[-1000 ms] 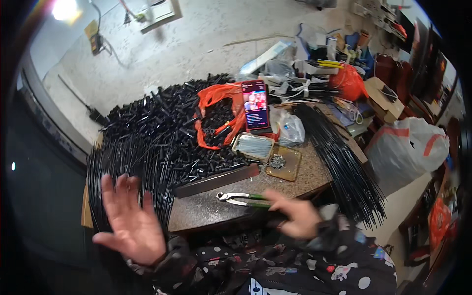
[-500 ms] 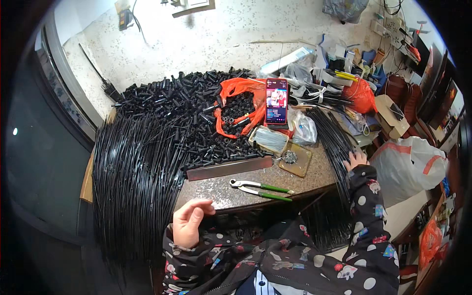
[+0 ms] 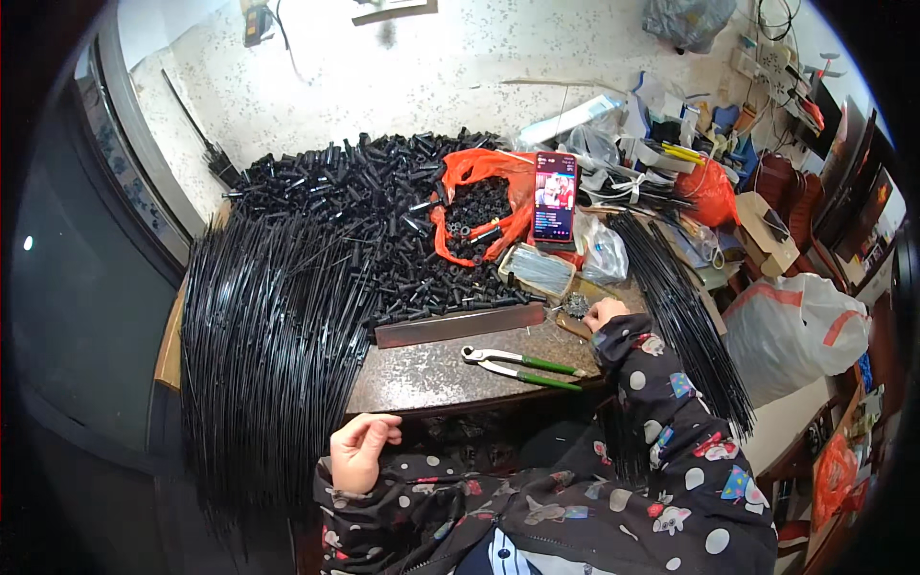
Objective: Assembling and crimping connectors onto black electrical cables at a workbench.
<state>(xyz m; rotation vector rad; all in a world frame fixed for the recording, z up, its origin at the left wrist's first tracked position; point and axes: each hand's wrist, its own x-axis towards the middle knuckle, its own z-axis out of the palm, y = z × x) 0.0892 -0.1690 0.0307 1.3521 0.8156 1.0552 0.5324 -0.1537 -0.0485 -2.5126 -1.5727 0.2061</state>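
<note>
My left hand is held at the table's front edge, fingers curled together with the thumb against them and nothing visible in it. At the small tan tray, my right hand has its fingers bent down beside a little heap of small metal pieces. What its fingertips hold, if anything, is hidden. Green-handled pincers lie between the two hands. Behind them is a long dark metal bar. A clear box of thin pale rods sits just behind the metal pieces.
Long thin black rods hang over the left front edge; another bundle lies right of my right arm. Black tubular parts are heaped behind. A red bag of black rings is beside an upright phone. A white bag stands at right.
My right hand has left the right-hand rod bundle and moved left to the metal pieces on the small tray. My left hand's fingers have curled in more. The view has shifted slightly.
</note>
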